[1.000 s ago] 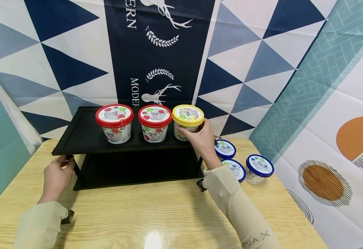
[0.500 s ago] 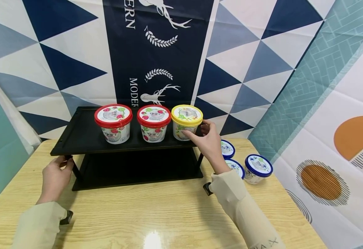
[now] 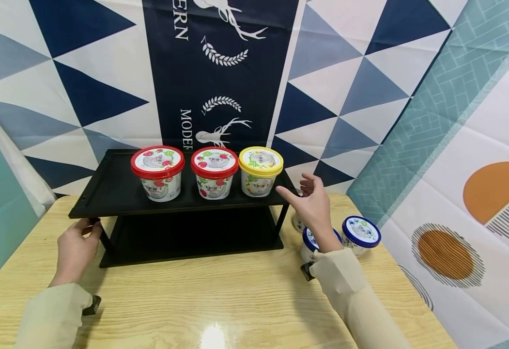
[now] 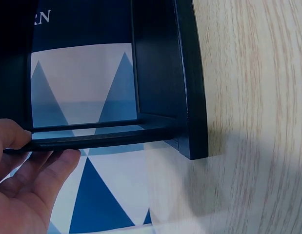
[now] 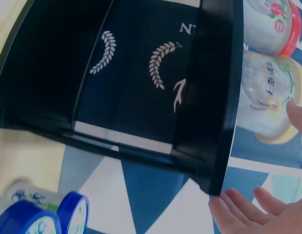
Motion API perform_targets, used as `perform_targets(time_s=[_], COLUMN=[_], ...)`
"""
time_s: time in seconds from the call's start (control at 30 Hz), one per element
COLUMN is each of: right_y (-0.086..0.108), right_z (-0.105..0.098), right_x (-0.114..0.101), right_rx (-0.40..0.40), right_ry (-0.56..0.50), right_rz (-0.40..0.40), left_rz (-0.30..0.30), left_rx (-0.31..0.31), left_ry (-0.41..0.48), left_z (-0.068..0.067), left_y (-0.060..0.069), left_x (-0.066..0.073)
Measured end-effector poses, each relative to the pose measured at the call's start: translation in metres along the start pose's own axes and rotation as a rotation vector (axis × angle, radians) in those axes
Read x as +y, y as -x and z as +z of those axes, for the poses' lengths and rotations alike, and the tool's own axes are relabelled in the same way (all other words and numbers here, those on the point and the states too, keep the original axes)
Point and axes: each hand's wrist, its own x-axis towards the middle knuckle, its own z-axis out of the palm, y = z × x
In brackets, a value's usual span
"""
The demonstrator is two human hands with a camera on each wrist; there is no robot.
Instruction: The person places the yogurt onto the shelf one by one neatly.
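Observation:
A black two-tier rack (image 3: 110,191) stands on the table. My left hand (image 3: 77,252) grips its left front post (image 4: 102,141), thumb on one side and fingers on the other. On the upper shelf sit two red-lidded tubs, the left one (image 3: 162,186) and the middle one (image 3: 214,186). To their right is a yellow-lidded tub (image 3: 257,184), upright. My right hand (image 3: 315,211) hovers just right of that tub, thumb and fingers spread, holding nothing. In the right wrist view, its fingers (image 5: 231,212) are beside the shelf's end.
Blue-lidded tubs stand on the table right of the rack: one by my right wrist (image 3: 310,248), another further right (image 3: 361,232). A third is mostly hidden behind my right hand. Patterned cloth (image 3: 346,87) hangs behind. The wooden table (image 3: 184,295) extends in front.
My right hand has let go of the yellow-lidded tub and moved away to the right. The tub stays on the upper shelf. My left hand keeps its grip on the post.

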Motion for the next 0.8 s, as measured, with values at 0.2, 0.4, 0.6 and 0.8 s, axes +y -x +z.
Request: perform_targets(time_s=[0.2, 0.4, 0.6, 0.8], right_y=[0.003, 0.007, 0.012, 0.017], right_z=[-0.013, -0.026, -0.036, -0.045], right_x=[0.009, 0.023, 0.042, 0.065], right_rx=[0.015, 0.013, 0.017, 0.031], right_ry=[0.016, 0.035, 0.074, 0.118], right_rz=[0.015, 0.063, 0.108, 0.183], left_rz=[-0.003, -0.013, -0.015, -0.028], left_rx=[-0.005, -0.006, -0.004, -0.013], left_ry=[-0.001, 0.001, -0.008, -0.012], left_z=[0.000, -0.001, 0.000, 0.000], left_y=[0.000, 0.000, 0.000, 0.000], left_x=[0.000, -0.001, 0.000, 0.001])
